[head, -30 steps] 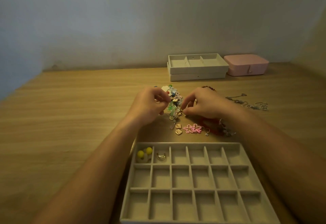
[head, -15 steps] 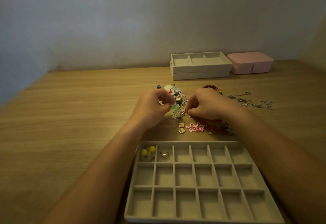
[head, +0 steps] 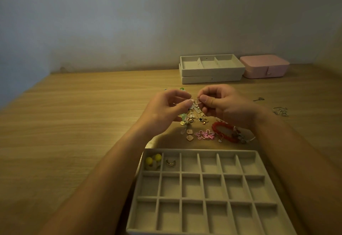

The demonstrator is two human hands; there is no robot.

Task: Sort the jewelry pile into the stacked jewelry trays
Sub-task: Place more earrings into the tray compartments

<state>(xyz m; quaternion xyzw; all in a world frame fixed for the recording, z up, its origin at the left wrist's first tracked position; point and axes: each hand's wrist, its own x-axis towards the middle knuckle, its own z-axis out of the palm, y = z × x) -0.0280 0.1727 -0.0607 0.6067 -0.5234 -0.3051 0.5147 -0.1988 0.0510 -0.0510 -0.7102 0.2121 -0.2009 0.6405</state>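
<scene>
A grey grid tray [head: 203,174] lies nearest me. Its far-left cell holds yellow bead earrings [head: 153,159], and the cell beside it holds a small ring [head: 170,163]. Beyond the tray the jewelry pile [head: 193,119] is spread on the wooden table, with pink flower earrings [head: 205,134] and a red bracelet [head: 224,132]. My left hand [head: 166,108] and my right hand [head: 222,105] are raised just above the pile. Both pinch a thin silvery chain piece [head: 195,101] between thumb and fingers, and small charms dangle below it.
Two stacked grey trays [head: 211,69] stand at the back by the wall, with a shut pink jewelry box [head: 264,66] to their right. Thin silver chains [head: 280,111] lie on the table at the right. The table's left edge runs diagonally at the far left.
Both hands have lifted from the pile, drawing a thin chain piece up between them. The red bracelet and flower earrings are now uncovered below the right hand.
</scene>
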